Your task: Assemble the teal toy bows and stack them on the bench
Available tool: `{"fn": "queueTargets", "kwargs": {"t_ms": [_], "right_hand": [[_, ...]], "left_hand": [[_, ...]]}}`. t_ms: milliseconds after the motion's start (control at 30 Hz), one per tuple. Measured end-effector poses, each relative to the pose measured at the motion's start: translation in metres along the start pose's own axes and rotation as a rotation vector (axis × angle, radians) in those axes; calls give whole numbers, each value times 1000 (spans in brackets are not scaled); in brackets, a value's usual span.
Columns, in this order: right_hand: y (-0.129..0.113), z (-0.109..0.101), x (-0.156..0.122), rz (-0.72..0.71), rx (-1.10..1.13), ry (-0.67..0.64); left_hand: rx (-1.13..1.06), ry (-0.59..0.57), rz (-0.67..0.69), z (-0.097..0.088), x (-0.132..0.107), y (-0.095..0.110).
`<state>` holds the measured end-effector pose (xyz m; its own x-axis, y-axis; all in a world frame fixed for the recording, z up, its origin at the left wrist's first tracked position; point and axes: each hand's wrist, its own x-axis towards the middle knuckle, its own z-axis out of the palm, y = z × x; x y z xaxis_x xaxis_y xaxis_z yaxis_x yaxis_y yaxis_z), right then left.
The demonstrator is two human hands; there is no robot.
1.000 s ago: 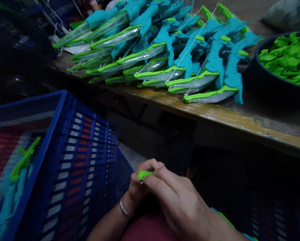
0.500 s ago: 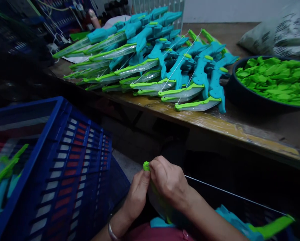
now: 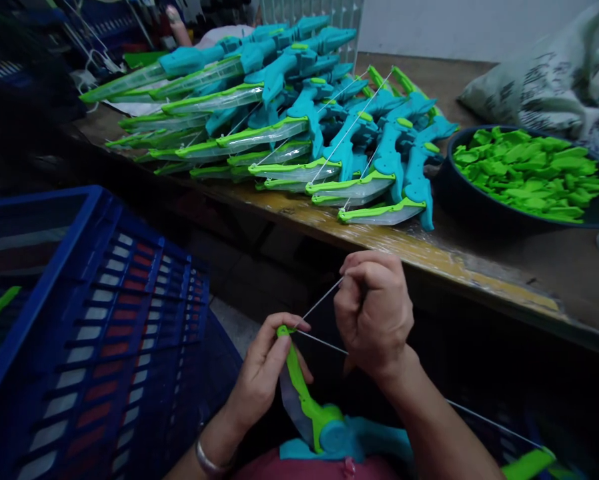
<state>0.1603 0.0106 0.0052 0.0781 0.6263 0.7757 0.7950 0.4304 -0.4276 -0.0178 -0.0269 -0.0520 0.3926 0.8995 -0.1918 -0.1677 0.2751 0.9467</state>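
Pinching green bow tip point(image 3: 282, 331) in left hand point(image 3: 262, 373), white string point(image 3: 324, 297) taut in right hand point(image 3: 377, 317), sack point(image 3: 499, 90) with unreadable black lettering point(image 3: 540, 93)

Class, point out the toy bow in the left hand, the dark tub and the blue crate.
Toy bow point(image 3: 335, 437), head view: its turquoise joint.
Dark tub point(image 3: 460, 201), head view: its outer wall.
Blue crate point(image 3: 44, 313), head view: its rim.

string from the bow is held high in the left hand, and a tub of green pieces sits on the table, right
Wrong hand: in the head view, the string from the bow is held high in the right hand. The tub of green pieces does sit on the table.
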Motion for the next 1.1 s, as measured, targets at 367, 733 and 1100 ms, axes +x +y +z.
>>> {"fn": "queueTargets", "kwargs": {"t_ms": [367, 733, 1100], "right_hand": [[-28, -12, -50, 61, 255, -404], [-36, 1, -53, 912, 942, -359], [-48, 11, -65, 1055, 889, -264]], "left_hand": [[-226, 138, 69, 10, 9, 2], [-226, 48, 103, 10, 6, 1], [-6, 211, 92, 13, 3, -5]]}}
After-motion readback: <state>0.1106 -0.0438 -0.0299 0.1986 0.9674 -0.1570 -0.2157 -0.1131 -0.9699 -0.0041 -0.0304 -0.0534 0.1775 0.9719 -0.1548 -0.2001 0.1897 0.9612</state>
